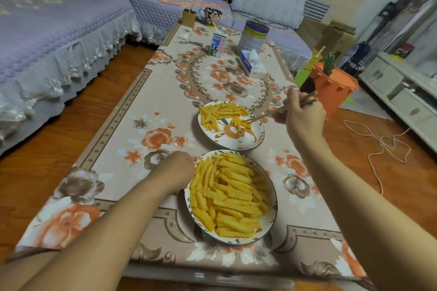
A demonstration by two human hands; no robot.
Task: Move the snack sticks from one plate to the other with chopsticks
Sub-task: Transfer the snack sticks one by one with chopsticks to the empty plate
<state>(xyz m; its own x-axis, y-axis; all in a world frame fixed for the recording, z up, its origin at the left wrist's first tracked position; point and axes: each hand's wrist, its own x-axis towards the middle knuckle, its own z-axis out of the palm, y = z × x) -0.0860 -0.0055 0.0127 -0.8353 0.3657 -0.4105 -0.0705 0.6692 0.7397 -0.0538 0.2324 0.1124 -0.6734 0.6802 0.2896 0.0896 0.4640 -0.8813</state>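
Observation:
Two patterned plates stand on the flowered tablecloth. The near plate (pixel 269 222) is heaped with yellow crinkle snack sticks (pixel 229 198). The far plate (pixel 236 142) carries a smaller spread of sticks (pixel 220 112) along its far side. My right hand (pixel 303 113) grips wooden chopsticks (pixel 272 113), whose tips rest among the sticks at the far plate's right part. My left hand (pixel 179 170) lies against the near plate's left rim with its fingers curled at the edge; whether they hold the rim is hidden.
Farther along the table stand a milk carton (pixel 218 46), a tin can (pixel 253 36), a tissue pack (pixel 253 64), a mug (pixel 212 15) and scissors (pixel 189 42). A carrot-shaped orange bin (pixel 333 87) stands right of the table. A sofa runs along the left.

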